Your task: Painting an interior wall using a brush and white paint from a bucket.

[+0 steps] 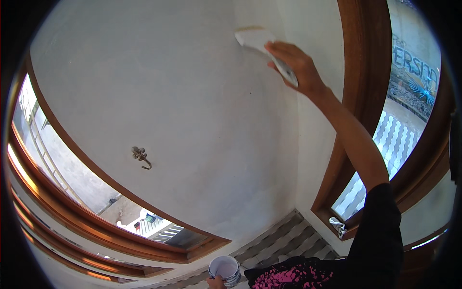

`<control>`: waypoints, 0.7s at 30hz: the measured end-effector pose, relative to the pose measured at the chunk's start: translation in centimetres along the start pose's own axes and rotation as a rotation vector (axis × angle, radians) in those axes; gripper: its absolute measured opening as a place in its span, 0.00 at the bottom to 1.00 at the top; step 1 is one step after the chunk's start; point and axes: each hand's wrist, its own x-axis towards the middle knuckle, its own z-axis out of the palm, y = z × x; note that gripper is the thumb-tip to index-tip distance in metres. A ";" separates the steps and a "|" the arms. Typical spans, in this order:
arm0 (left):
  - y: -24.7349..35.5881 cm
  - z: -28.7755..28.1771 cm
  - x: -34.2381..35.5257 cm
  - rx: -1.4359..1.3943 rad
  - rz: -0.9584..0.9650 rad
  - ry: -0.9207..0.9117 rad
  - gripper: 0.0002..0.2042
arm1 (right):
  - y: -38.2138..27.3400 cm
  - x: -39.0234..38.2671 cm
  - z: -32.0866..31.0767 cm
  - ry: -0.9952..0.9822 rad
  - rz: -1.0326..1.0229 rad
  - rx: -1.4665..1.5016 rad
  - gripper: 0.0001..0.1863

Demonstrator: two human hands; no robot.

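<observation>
My right hand (301, 70) is closed round the handle of a wide paintbrush (252, 36), raised high on the white wall (202, 96), its pale bristle end against the surface near the inside corner. Low in the view, my left hand (216, 282) grips a small white bucket (231, 274) with pale paint in it. My right arm crosses in front of the window frame on the right. A metal hook (140, 158) is fixed to the wall left of the middle.
Wooden-framed windows (190, 255) (361, 58) flank the wall on the left and right. A crumpled white cloth (337, 226) lies on the right window's lower frame. A grey patterned tiled floor (293, 231) shows below. Outside, a railing and a painted wall are visible.
</observation>
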 end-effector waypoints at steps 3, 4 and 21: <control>3.7 1.2 1.4 -0.333 -0.461 0.031 0.16 | -1.7 -4.2 -1.8 -0.091 0.041 0.003 0.24; 4.2 1.1 1.5 -0.336 -0.459 0.027 0.16 | -2.5 -5.5 -2.2 -0.092 0.039 -0.002 0.24; 29.6 -0.1 1.4 0.056 0.160 -0.184 0.13 | -20.2 -24.3 -4.7 -0.306 1.781 0.972 0.15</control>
